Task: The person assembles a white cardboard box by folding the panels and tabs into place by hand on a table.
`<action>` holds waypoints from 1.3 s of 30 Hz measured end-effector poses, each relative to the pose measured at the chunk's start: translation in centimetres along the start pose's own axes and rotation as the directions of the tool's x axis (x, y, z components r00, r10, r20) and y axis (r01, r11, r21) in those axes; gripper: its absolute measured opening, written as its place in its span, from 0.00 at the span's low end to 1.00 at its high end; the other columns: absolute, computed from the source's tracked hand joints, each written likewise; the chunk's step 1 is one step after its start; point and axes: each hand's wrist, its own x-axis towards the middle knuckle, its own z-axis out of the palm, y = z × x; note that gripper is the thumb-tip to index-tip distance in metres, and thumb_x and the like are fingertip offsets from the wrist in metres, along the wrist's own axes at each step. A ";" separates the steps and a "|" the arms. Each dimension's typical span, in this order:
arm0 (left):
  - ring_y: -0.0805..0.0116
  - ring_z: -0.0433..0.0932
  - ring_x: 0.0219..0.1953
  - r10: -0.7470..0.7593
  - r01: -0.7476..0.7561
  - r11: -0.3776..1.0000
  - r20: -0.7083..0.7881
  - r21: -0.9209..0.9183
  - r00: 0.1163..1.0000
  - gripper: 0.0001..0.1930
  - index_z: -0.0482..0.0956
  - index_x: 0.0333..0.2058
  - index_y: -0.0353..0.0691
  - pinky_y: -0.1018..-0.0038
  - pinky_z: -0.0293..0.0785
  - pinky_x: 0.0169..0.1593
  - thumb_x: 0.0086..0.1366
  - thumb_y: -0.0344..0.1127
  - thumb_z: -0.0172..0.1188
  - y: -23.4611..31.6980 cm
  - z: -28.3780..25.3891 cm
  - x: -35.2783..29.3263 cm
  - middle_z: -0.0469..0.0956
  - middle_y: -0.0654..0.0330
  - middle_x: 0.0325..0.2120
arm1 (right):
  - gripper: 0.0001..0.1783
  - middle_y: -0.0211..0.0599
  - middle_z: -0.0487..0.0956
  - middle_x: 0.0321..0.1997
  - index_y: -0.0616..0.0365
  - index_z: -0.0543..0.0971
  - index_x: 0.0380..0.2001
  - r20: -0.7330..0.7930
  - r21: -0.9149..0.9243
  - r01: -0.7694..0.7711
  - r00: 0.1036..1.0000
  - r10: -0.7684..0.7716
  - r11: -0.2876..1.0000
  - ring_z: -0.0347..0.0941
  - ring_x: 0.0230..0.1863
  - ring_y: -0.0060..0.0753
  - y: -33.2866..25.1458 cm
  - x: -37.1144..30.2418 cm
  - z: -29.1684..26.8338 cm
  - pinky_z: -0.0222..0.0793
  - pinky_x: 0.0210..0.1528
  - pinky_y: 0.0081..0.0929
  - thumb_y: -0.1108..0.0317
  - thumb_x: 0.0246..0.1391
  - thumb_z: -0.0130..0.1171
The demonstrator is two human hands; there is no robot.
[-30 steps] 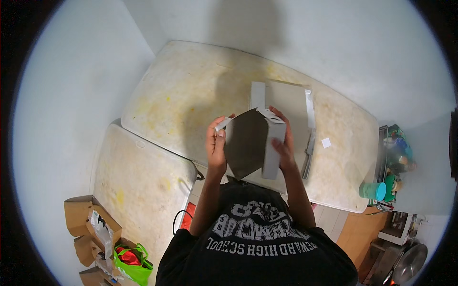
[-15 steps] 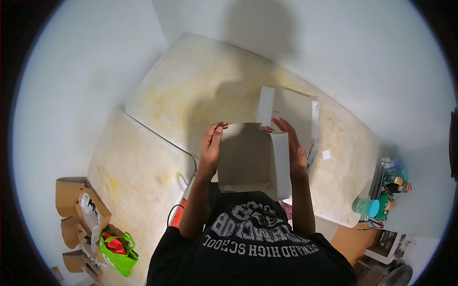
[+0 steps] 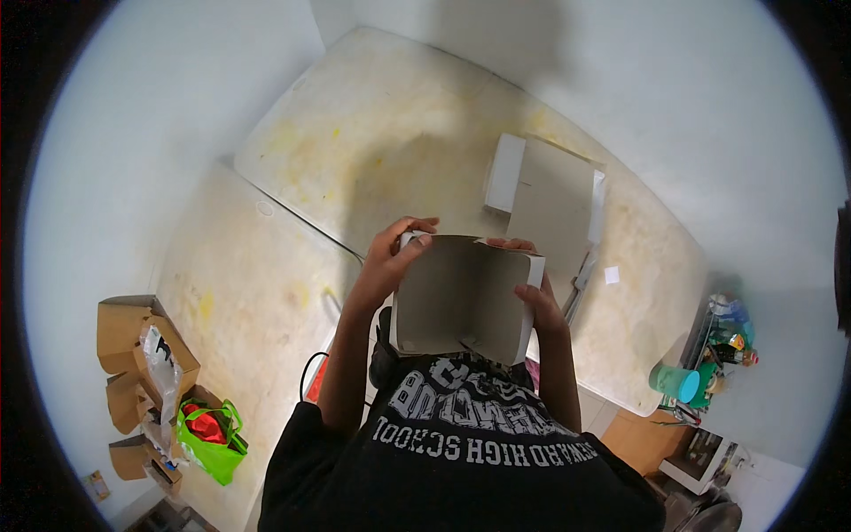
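Observation:
Close to my chest I hold a small open carton (image 3: 456,293), grey inside with white edges, its hollow side turned up. My left hand (image 3: 388,259) grips its upper left corner, with the thumb on the inner side and the fingers round the outside. At the upper right edge, my right hand (image 3: 542,306) is closed on the wall, its thumb inside and other fingers partly hidden behind the edge. Beyond the right hand, a larger flattened or opened carton (image 3: 554,199), grey inside with white flaps, lies on the stained cream surface (image 3: 310,133).
A small white square (image 3: 612,275) lies right of the larger carton. At the right edge stand a turquoise tub (image 3: 678,383) and several bottles. Open brown boxes (image 3: 133,337) and a green bag (image 3: 213,448) with something red are at lower left. White walls enclose the far side.
The carton has turned and spread wider, showing more of its inside. My right hand has moved from beside its white side to gripping its edge; my left hand has shifted along the corner.

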 end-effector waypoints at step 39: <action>0.62 0.62 0.65 0.255 -0.285 0.917 -0.138 -0.280 0.957 0.33 0.55 0.65 0.36 0.62 0.60 0.65 0.66 0.33 0.60 -5.6 5.5 0.4 0.63 0.54 0.61 | 0.25 0.35 0.75 0.50 0.55 0.70 0.57 -0.636 0.294 0.298 0.771 -0.047 0.908 0.73 0.51 0.33 1.8 3.4 1.6 0.72 0.52 0.33 0.54 0.61 0.55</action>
